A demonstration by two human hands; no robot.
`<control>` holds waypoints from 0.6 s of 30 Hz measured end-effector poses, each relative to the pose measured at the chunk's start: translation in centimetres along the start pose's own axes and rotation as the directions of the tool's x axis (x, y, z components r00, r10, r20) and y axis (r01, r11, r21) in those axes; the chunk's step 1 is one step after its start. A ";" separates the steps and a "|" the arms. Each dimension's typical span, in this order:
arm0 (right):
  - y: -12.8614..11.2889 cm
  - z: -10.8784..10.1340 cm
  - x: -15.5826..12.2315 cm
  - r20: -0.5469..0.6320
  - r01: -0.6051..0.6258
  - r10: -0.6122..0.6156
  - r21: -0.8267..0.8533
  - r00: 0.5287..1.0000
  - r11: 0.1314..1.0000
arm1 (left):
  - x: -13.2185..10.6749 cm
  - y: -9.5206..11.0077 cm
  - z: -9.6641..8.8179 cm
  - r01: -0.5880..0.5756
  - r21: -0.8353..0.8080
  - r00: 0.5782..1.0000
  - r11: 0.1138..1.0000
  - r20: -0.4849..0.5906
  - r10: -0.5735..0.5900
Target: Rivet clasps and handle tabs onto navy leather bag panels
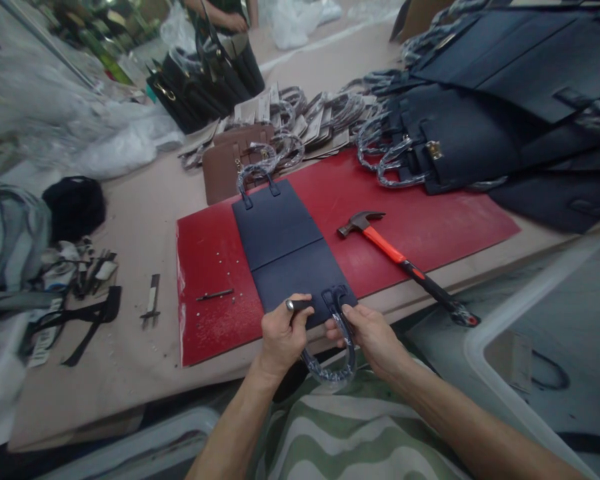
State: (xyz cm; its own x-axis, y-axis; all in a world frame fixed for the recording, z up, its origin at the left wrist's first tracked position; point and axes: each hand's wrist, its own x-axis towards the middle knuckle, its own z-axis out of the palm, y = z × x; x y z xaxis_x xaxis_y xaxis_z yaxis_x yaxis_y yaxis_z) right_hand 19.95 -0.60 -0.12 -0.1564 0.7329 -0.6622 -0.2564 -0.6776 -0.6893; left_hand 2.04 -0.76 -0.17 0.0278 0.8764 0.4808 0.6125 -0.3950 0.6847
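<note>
Navy panel (279, 230) lies flat on the red mat (215, 260), its near edge at our hands. Around it we note a claw hammer (384, 245) to the right and a thin dark rod (215, 295) to the left, both well apart from the panel. At the far end, its wrapped far handle (250, 177) lies against a brown bag piece (220, 175); dark bags (485, 133) cover the mat's far right corner. Our left hand hides part of the panel's near edge; we cannot tell whether the tool's tip touches the panel. Left hand (285, 333): fingers closed round a short dark tool (298, 305), metal end showing. Right hand (367, 333): thumb and fingers pinching the plastic-wrapped near handle (351, 357) close to its base.
</note>
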 end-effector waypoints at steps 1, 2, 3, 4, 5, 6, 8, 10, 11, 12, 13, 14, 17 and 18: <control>-0.1 -0.3 0.0 0.024 0.004 -0.004 -0.017 1.000 1.000 | -0.1 -0.1 0.1 -0.032 0.025 0.999 0.999 0.003 0.032; -0.2 -0.6 0.0 0.054 0.012 -0.010 -0.031 0.998 0.999 | -0.2 -0.1 0.2 -0.057 0.048 0.998 0.997 0.009 0.057; -0.3 -1.0 -0.1 0.085 0.021 -0.017 -0.044 0.996 0.999 | -0.2 -0.2 0.2 -0.075 0.068 0.997 0.995 0.015 0.074; -0.6 -1.4 -0.2 0.114 0.028 -0.020 -0.069 0.993 0.997 | -0.2 -0.2 0.2 -0.086 0.085 0.996 0.993 0.019 0.084; -0.9 -1.9 -0.3 0.142 0.031 -0.014 -0.117 0.990 0.993 | -0.2 -0.1 0.3 -0.092 0.098 0.996 0.991 0.021 0.091; -1.4 -2.3 -0.5 0.173 0.034 0.001 -0.204 0.985 0.978 | -0.2 -0.1 0.3 -0.095 0.106 0.995 0.990 0.022 0.094; -2.8 -3.4 -1.0 0.215 0.109 -0.006 -0.468 0.977 0.877 | -0.2 -0.1 0.3 -0.091 0.108 0.996 0.990 0.021 0.090; -5.0 -4.6 -1.5 0.174 0.284 -0.233 -0.728 0.957 0.623 | -0.2 -0.1 0.4 -0.091 0.108 0.996 0.990 0.026 0.089; -6.2 -5.2 -1.5 0.149 0.351 -0.426 -0.824 0.892 0.446 | -0.2 -0.1 0.4 -0.093 0.107 0.995 0.990 0.029 0.091; -7.4 -5.9 -1.5 0.141 0.368 -0.613 -0.893 0.778 0.261 | -0.1 -0.2 0.5 -0.094 0.107 0.995 0.990 0.033 0.091; -8.5 -6.5 -1.2 0.152 0.331 -0.744 -0.938 0.651 0.099 | -0.1 -0.2 0.5 -0.095 0.105 0.995 0.990 0.035 0.092; -9.5 -7.1 -0.8 0.180 0.267 -0.802 -0.963 0.570 -0.027 | -0.1 -0.3 0.6 -0.093 0.100 0.995 0.991 0.037 0.090; -11.4 -8.5 1.2 0.231 0.129 -0.723 -0.972 0.651 -0.194 | -0.1 -0.3 0.8 -0.068 0.086 0.997 0.994 0.033 0.066; -11.7 -8.7 1.9 0.207 0.127 -0.674 -0.978 0.709 -0.167 | -0.1 -0.3 0.8 -0.059 0.080 0.998 0.995 0.032 0.056</control>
State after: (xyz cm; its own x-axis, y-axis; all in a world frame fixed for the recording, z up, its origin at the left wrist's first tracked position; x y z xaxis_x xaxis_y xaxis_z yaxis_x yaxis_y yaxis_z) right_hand 30.99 8.19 4.17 -0.1358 0.9891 0.0563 0.9554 0.1457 -0.2568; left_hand 2.47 -0.53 -0.91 0.0874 0.8612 0.5006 0.6709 -0.4224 0.6095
